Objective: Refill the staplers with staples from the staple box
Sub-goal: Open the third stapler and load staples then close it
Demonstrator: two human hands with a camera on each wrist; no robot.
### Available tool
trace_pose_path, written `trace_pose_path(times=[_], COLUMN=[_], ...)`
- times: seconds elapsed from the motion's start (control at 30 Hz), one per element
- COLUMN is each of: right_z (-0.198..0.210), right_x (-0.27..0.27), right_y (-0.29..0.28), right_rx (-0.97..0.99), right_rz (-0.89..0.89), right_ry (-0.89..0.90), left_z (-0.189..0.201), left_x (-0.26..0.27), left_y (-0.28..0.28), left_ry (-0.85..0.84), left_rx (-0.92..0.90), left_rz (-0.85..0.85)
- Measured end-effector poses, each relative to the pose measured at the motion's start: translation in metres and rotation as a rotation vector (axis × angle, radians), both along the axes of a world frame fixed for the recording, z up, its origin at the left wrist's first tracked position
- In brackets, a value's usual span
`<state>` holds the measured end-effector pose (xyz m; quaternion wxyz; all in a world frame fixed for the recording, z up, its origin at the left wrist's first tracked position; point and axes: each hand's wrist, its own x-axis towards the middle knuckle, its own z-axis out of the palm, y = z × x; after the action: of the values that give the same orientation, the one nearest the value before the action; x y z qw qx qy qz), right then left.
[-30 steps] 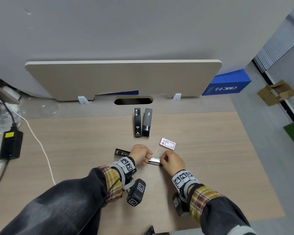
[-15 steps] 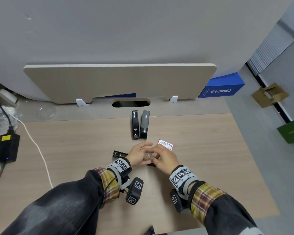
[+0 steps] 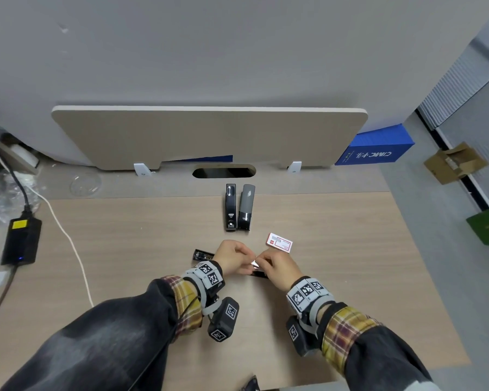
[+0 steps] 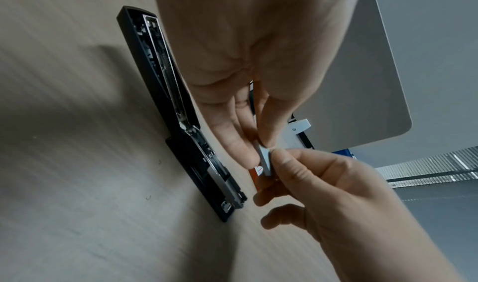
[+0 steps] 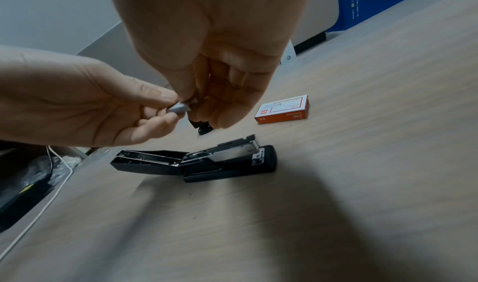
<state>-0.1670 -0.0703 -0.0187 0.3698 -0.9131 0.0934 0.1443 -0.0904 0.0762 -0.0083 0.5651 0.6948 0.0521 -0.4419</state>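
While lifted off the open stapler, both hands now pinching one staple strip.
Left hand and right hand closed on it; likely splitting before loading.

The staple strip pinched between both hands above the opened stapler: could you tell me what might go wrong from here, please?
1. The staple strip is held only by fingertips of the left hand and right hand; it could snap or drop.
2. The open stapler lies loose on the desk, so it may slide during loading.
3. A dropped strip could scatter beside the staple box.
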Motion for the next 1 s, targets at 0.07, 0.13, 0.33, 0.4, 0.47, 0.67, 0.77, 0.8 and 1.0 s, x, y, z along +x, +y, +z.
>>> trace_pose_path(times=[0.07, 0.13, 0.33, 0.4, 0.47, 0.67, 0.77, 0.8, 1.0], right_z=[0.0, 0.001, 0.003, 0.0, -0.005, -0.019, -0.021, -0.022, -0.027], right_x=[-0.001, -0.003, -0.004, -0.006, -0.009, -0.011, -0.01, -0.01, -0.009], right_y=[0.0, 0.0, 0.003, 0.003, 0.0, -0.003, 0.001, 0.002, 0.008], right_rx=[-0.041, -0.143, -0.331, -0.385, -0.413, -0.432, -0.428, -0.425, -0.397], right_rz=[-0.002, -0.004, 0.065, 0.089, 0.085, 0.129, 0.12, 0.117, 0.107], right_ry=[-0.027, -0.073, -0.167, -0.187, -0.176, -0.148, -0.15, -0.154, -0.111], left_z=[-0.001, -0.001, -0.002, -0.002, -0.003, -0.004, -0.007, -0.007, -0.01], left_x=[0.0, 0.001, -0.003, -0.003, 0.0, 0.002, 0.0, -0.001, -0.004], left_y=[0.0, 0.0, 0.0, -0.001, 0.001, 0.01, 0.012, 0.012, 0.012], left_ry=[-0.014, -0.019, -0.007, -0.021, -0.041, -0.032, -0.025, -0.022, -0.002], left_rx=[0.008, 0.009, -0.005, 0.032, 0.068, 0.095, 0.096, 0.095, 0.084], left_rz=[0.021, 0.051, 0.101, 0.16, 0.22, 0.231, 0.227, 0.222, 0.214])
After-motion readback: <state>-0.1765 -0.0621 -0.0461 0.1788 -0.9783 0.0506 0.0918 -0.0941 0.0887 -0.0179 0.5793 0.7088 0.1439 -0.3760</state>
